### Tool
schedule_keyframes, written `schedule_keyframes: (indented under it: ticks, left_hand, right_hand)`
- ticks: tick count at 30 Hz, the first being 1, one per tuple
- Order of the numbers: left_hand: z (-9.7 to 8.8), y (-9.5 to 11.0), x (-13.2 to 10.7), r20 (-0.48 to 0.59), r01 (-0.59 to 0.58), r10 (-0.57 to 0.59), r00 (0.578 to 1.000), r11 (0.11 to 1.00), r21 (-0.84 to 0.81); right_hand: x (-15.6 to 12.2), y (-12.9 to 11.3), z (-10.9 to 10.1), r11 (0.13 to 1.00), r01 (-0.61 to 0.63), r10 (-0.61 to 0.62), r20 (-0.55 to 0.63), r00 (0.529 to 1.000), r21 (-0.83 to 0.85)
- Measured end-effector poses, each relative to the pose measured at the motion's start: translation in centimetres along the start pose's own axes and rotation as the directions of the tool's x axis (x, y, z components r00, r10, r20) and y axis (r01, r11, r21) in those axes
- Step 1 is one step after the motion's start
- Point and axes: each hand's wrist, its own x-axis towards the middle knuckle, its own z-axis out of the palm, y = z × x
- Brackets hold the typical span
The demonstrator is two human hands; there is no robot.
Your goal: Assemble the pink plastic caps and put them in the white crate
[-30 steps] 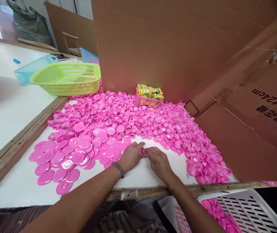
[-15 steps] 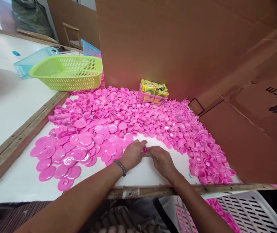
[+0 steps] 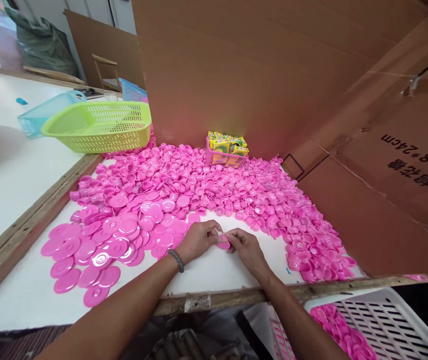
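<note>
Between my two hands, above the bare white patch of table, is a small pink plastic piece (image 3: 223, 243); fingers cover part of it, so I cannot tell whether it is a cup or a saucer. My left hand (image 3: 198, 241), with a grey beaded bracelet at the wrist, pinches its left side. On the other side, the closed fingers of my right hand (image 3: 246, 251) grip it too. Flat pink toy saucers (image 3: 118, 246) lie spread to the left of my hands. Behind and to the right is a heap of small pink toy cups (image 3: 232, 190).
A green basket (image 3: 103, 142) stands at the back left, beside a blue scoop-like container (image 3: 33, 122). Yellow boxes fill a small pink basket (image 3: 225, 159). Cardboard (image 3: 236, 65) walls the back and right. Below the wooden edge (image 3: 232, 299), a white crate (image 3: 386, 320) holds pink pieces.
The pink piece between my hands has turned, showing a broader face. My fingers have shifted around it. The whole view has tilted and moved slightly.
</note>
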Motion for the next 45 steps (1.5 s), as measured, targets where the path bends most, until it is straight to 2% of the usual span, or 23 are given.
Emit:
schedule_keyframes:
  ticks: [1, 3, 6, 8, 11, 16, 22, 26, 29, 33, 37, 39, 42, 45]
  left_hand:
    - [0.1, 0.0, 0.1, 0.005, 0.032, -0.032, 0.999, 0.997, -0.068]
    - [0.3, 0.0, 0.3, 0.008, 0.103, -0.104, 0.995, 0.979, -0.174]
    - [0.4, -0.3, 0.6, 0.014, 0.217, -0.223, 0.975, 0.93, -0.297]
    - [0.3, -0.5, 0.7, 0.017, 0.27, -0.281, 0.959, 0.898, -0.348]
    - [0.1, -0.4, 0.9, 0.027, 0.33, -0.347, 0.937, 0.862, -0.385]
    - [-0.1, 0.2, 0.8, 0.042, 0.43, -0.451, 0.892, 0.814, -0.389]
    - [-0.1, 0.3, 1.0, 0.097, 0.496, -0.502, 0.859, 0.773, -0.395]
    - [-0.1, 0.2, 1.0, 0.106, 0.46, -0.457, 0.883, 0.8, -0.384]
    - [-0.1, 0.1, 0.8, 0.1, 0.406, -0.398, 0.912, 0.836, -0.37]
    - [0.0, 0.1, 0.4, 0.107, 0.38, -0.368, 0.924, 0.845, -0.376]
    - [-0.3, 0.4, 0.3, 0.106, 0.374, -0.362, 0.926, 0.852, -0.365]
    - [-0.4, 0.7, 0.3, 0.111, 0.387, -0.373, 0.921, 0.847, -0.364]
    - [-0.5, 1.1, 0.4, 0.12, 0.427, -0.414, 0.902, 0.818, -0.385]
    - [-0.3, 1.2, 0.6, 0.127, 0.486, -0.477, 0.87, 0.783, -0.389]
  right_hand:
    - [0.0, 0.0, 0.0, 0.999, -0.033, 0.032, 0.008, 0.999, 0.032]
    - [0.0, 0.1, -0.1, 1.0, -0.003, 0.003, -0.019, 1.0, 0.014]
    - [-0.1, 0.3, -0.3, 0.97, 0.187, -0.195, -0.039, 0.98, -0.158]
    - [-0.2, 0.4, -0.5, 0.914, 0.31, -0.319, 0.01, 0.948, -0.263]
    - [-0.1, 0.6, -0.5, 0.854, 0.4, -0.399, 0.075, 0.914, -0.333]
    - [0.9, -0.4, -0.7, 0.875, 0.367, -0.352, 0.107, 0.93, -0.316]
    - [1.4, -1.3, -1.0, 0.866, 0.34, -0.293, 0.18, 0.939, -0.366]
    - [0.7, -1.0, -0.6, 0.872, 0.357, -0.309, 0.19, 0.932, -0.334]
    - [0.1, -1.1, 0.0, 0.863, 0.299, -0.286, 0.093, 0.954, -0.408]
    - [-0.6, -1.3, 0.4, 0.841, 0.202, -0.25, -0.03, 0.968, -0.502]
    - [-0.8, -1.2, -0.2, 0.883, 0.276, -0.253, 0.11, 0.961, -0.38]
    - [-0.6, -1.2, -0.6, 0.873, 0.297, -0.246, 0.176, 0.953, -0.388]
    - [-0.2, -1.2, -0.8, 0.834, 0.31, -0.245, 0.197, 0.949, -0.456]
    - [0.1, -0.9, -0.6, 0.834, 0.32, -0.262, 0.187, 0.947, -0.45]
